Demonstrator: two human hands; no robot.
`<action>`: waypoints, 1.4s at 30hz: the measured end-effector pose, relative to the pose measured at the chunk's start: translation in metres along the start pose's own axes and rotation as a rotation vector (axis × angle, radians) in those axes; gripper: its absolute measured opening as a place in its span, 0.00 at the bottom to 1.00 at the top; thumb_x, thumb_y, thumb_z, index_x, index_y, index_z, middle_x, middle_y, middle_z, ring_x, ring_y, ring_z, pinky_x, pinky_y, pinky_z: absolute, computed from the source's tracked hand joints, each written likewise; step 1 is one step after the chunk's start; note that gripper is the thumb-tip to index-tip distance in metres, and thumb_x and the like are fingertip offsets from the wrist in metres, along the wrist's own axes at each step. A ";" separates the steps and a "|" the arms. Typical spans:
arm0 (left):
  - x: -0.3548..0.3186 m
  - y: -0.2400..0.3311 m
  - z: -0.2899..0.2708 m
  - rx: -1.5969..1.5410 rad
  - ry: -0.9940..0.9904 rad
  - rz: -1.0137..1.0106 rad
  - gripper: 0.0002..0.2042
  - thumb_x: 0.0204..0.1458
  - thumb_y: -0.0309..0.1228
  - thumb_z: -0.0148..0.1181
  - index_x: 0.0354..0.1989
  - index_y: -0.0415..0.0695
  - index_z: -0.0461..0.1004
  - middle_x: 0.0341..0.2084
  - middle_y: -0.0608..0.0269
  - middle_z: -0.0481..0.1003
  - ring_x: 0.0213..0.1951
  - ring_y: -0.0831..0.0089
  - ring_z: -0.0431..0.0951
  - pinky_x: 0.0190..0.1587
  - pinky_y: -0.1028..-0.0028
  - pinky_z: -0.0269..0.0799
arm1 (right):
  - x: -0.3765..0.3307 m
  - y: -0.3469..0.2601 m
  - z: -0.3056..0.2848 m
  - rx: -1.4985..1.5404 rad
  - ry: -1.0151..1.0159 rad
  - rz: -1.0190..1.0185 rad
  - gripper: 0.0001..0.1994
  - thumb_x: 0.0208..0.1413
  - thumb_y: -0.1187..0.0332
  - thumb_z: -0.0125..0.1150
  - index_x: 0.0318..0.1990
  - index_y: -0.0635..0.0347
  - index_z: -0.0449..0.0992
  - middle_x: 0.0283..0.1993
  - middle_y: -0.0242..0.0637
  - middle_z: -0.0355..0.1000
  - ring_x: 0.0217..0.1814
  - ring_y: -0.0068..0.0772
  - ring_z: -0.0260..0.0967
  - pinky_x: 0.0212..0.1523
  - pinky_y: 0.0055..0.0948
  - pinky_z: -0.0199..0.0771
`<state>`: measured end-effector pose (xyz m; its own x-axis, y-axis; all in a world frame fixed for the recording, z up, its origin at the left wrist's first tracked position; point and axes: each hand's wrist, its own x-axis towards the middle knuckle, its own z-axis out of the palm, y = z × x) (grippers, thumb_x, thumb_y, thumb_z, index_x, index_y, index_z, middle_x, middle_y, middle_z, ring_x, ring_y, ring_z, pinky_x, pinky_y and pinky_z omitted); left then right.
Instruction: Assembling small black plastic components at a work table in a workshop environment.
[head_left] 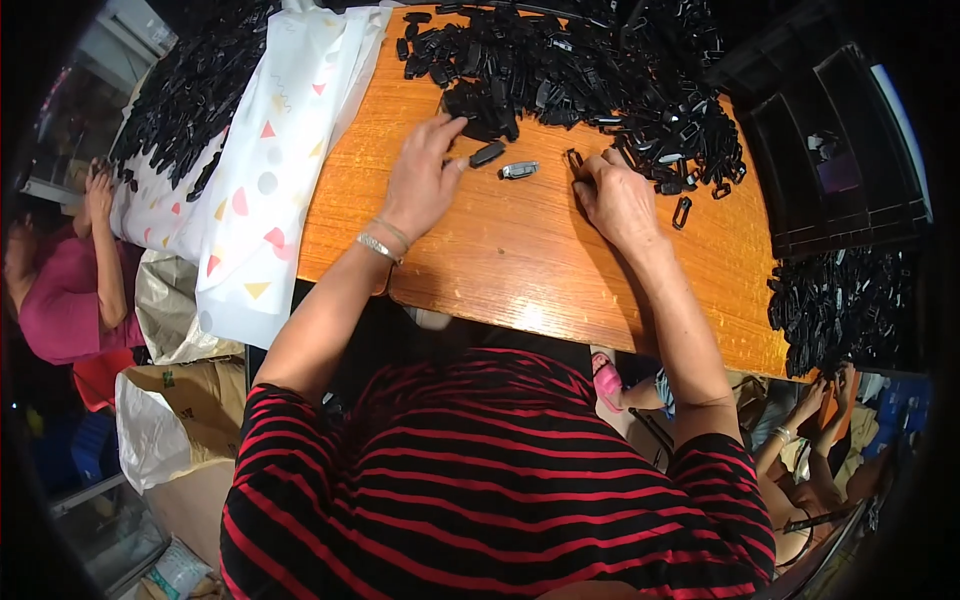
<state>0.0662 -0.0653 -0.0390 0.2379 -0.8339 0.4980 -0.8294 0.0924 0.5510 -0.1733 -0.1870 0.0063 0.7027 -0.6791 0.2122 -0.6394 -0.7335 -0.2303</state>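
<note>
On the left of the wooden table (480, 260), my left hand (422, 172) reaches over the near edge of the black pile, its fingers apart. Close by its thumb lies a small black oblong plastic piece (487, 154). Between my hands rests a similar piece with a silvery-grey top (519, 171). My right hand (615, 198) is closed, fingers curled down, with a small black oblong frame (573, 159) at its fingertips; part of the grip is hidden. Another black frame (682, 213) lies loose to its right.
A large heap of black plastic pieces (590, 75) covers the table's far side. Patterned plastic sheeting (262, 190) hangs over the left edge. Black crates (820, 160) stand at right, beside more black pieces (840, 310). Other people's hands (98, 195) work at both sides.
</note>
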 end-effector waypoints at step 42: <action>-0.036 0.064 -0.032 -0.635 -0.040 -0.269 0.08 0.53 0.19 0.60 0.41 0.36 0.75 0.33 0.67 0.74 0.33 0.82 0.74 0.34 0.82 0.70 | -0.018 -0.074 0.005 0.638 0.162 -0.160 0.11 0.55 0.74 0.62 0.44 0.65 0.71 0.39 0.42 0.72 0.32 0.32 0.74 0.30 0.27 0.73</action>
<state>0.0209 -0.0117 -0.0003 0.3651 -0.8908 0.2705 -0.2844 0.1700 0.9435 -0.1374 -0.1203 0.0143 0.6857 -0.5953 0.4188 -0.1867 -0.7000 -0.6893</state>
